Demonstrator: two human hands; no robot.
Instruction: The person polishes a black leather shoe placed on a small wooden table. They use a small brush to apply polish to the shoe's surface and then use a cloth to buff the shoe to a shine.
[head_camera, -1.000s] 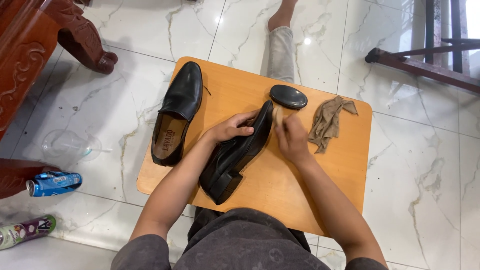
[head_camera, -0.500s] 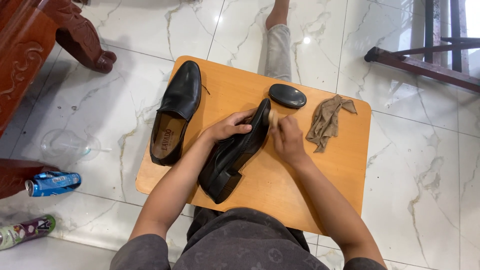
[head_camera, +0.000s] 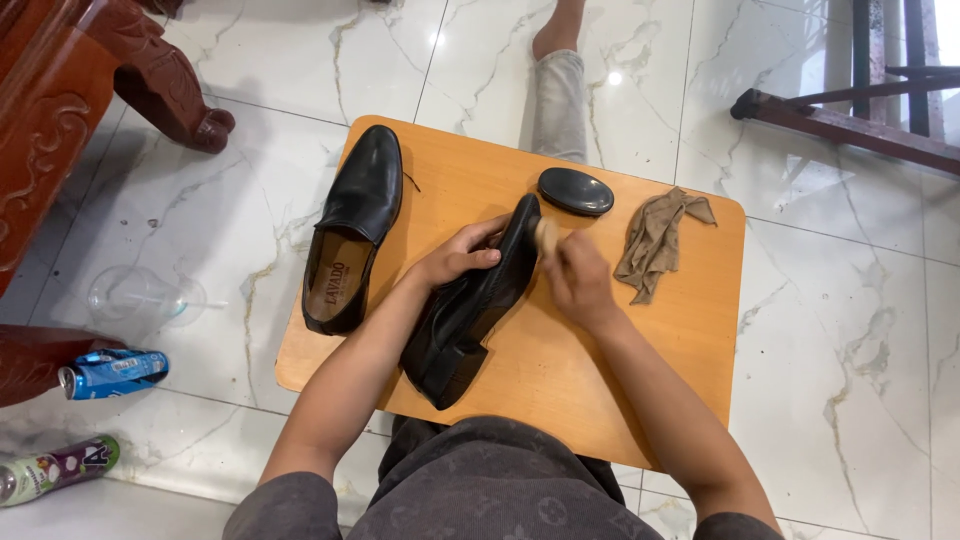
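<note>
My left hand (head_camera: 458, 256) grips a black leather shoe (head_camera: 470, 305) lying on its side on a small wooden table (head_camera: 560, 370). My right hand (head_camera: 577, 278) holds a small pale applicator (head_camera: 546, 236) pressed against the shoe's toe. A second black shoe (head_camera: 352, 226) stands upright on the table's left part. An oval black polish tin (head_camera: 575, 191) lies just beyond the toe of the held shoe. A crumpled tan cloth (head_camera: 655, 241) lies to the right of my right hand.
The table stands on a white marble floor over my outstretched leg (head_camera: 558, 92). Carved dark wooden furniture (head_camera: 70, 90) is at the left, with a clear plastic cup (head_camera: 140, 297) and two cans (head_camera: 110, 370) on the floor. A wooden frame (head_camera: 850, 130) stands at the far right.
My right hand has slid the applicator a little left along the shoe's toe. The left hand keeps its hold and the shoe stays in place.
</note>
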